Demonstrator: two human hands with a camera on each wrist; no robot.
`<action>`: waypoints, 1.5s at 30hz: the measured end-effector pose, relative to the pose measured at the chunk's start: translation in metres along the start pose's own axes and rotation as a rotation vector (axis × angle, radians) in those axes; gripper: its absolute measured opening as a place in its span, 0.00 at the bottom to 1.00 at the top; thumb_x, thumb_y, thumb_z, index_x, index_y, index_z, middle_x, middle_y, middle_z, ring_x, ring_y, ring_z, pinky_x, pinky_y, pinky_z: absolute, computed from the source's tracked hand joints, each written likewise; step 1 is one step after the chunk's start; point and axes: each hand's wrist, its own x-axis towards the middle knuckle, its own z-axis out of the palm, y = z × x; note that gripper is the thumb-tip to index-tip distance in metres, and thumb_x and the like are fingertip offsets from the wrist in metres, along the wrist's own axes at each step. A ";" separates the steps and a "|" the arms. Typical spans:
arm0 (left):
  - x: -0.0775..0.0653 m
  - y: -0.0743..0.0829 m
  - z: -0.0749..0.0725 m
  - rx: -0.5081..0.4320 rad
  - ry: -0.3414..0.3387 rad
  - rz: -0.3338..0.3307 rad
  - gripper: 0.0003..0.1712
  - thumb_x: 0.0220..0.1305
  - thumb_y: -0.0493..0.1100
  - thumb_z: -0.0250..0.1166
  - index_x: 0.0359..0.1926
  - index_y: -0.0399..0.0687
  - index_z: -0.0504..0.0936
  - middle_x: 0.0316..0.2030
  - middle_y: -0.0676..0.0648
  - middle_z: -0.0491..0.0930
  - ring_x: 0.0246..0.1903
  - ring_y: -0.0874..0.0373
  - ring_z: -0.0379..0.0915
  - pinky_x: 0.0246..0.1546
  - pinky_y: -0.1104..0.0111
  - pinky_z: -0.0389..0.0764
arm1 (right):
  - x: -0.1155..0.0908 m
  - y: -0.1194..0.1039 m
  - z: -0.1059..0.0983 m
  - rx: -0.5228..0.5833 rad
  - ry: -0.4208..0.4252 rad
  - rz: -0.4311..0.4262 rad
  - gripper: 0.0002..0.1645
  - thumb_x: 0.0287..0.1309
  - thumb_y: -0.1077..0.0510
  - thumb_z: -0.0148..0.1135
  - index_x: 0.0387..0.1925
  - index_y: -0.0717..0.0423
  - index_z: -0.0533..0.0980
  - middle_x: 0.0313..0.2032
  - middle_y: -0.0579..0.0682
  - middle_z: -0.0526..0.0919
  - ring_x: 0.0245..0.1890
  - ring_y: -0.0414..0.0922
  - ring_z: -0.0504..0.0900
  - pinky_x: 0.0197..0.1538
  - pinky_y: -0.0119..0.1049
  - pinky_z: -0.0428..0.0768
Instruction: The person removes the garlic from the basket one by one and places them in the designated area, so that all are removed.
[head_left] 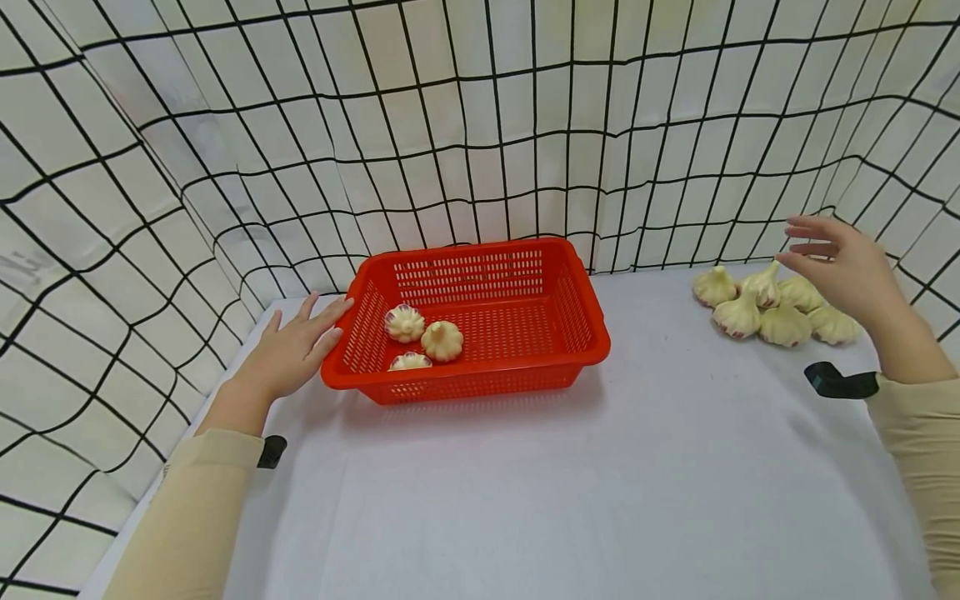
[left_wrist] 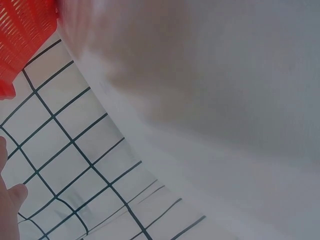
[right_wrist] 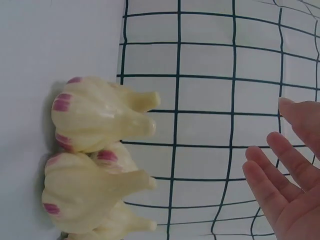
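Note:
A red plastic basket [head_left: 480, 379] with slotted walls stands at the back middle of the white table, several garlic bulbs being split between it and a pile. Three bulbs, one a garlic bulb [head_left: 442, 341], lie in its left part. My left hand [head_left: 288, 350] has its fingers spread against the basket's left rim. Over the garlic pile [head_left: 783, 321] at the back right, my right hand [head_left: 843, 265] hovers with fingers loosely bent and nothing between them. In the right wrist view, the fingers [right_wrist: 272, 195] are apart from the garlic bulbs [right_wrist: 95, 117].
A white wall with a black grid [head_left: 517, 133] rises behind and on both sides. The white table [head_left: 525, 500] stretches in front of the basket. Dark straps with camera mounts [head_left: 840, 382] sit at both wrists.

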 end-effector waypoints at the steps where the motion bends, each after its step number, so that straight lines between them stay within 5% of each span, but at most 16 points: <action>1: 0.000 0.000 0.000 0.000 0.000 0.002 0.39 0.80 0.65 0.37 0.82 0.53 0.50 0.78 0.34 0.52 0.79 0.35 0.30 0.71 0.33 0.26 | 0.001 -0.002 0.001 0.005 -0.006 -0.009 0.40 0.75 0.43 0.56 0.79 0.55 0.58 0.71 0.65 0.68 0.63 0.44 0.74 0.49 0.27 0.70; 13: 0.000 -0.001 0.000 -0.001 0.005 0.007 0.39 0.80 0.65 0.37 0.82 0.52 0.51 0.77 0.33 0.53 0.78 0.34 0.31 0.70 0.32 0.27 | 0.004 -0.039 0.029 0.091 -0.087 -0.106 0.38 0.74 0.45 0.59 0.76 0.56 0.62 0.70 0.60 0.69 0.65 0.59 0.73 0.38 0.16 0.71; 24: 0.001 0.001 0.000 0.000 -0.004 0.000 0.40 0.80 0.66 0.37 0.82 0.53 0.50 0.77 0.33 0.53 0.78 0.34 0.30 0.70 0.32 0.27 | 0.002 -0.080 0.063 0.148 -0.163 -0.219 0.31 0.72 0.56 0.64 0.72 0.59 0.68 0.68 0.59 0.73 0.62 0.60 0.77 0.43 0.14 0.71; 28: 0.001 0.001 0.000 0.005 -0.004 -0.005 0.40 0.80 0.66 0.37 0.82 0.53 0.50 0.77 0.33 0.53 0.78 0.34 0.30 0.70 0.32 0.27 | 0.003 -0.096 0.074 0.177 -0.213 -0.249 0.31 0.70 0.57 0.65 0.70 0.58 0.70 0.67 0.58 0.74 0.62 0.59 0.78 0.49 0.21 0.78; 35: 0.002 0.001 0.001 0.023 -0.001 -0.003 0.39 0.80 0.66 0.36 0.82 0.54 0.49 0.78 0.36 0.52 0.79 0.35 0.31 0.70 0.32 0.28 | 0.005 -0.125 0.089 0.219 -0.291 -0.302 0.28 0.70 0.58 0.65 0.69 0.57 0.72 0.64 0.58 0.77 0.60 0.57 0.80 0.59 0.53 0.81; 45: 0.001 0.002 -0.002 0.023 -0.006 -0.007 0.39 0.80 0.66 0.36 0.82 0.53 0.50 0.77 0.34 0.53 0.79 0.35 0.31 0.70 0.32 0.28 | 0.026 -0.168 0.106 0.159 -0.352 -0.428 0.28 0.69 0.61 0.64 0.68 0.58 0.73 0.63 0.58 0.78 0.58 0.57 0.80 0.57 0.55 0.82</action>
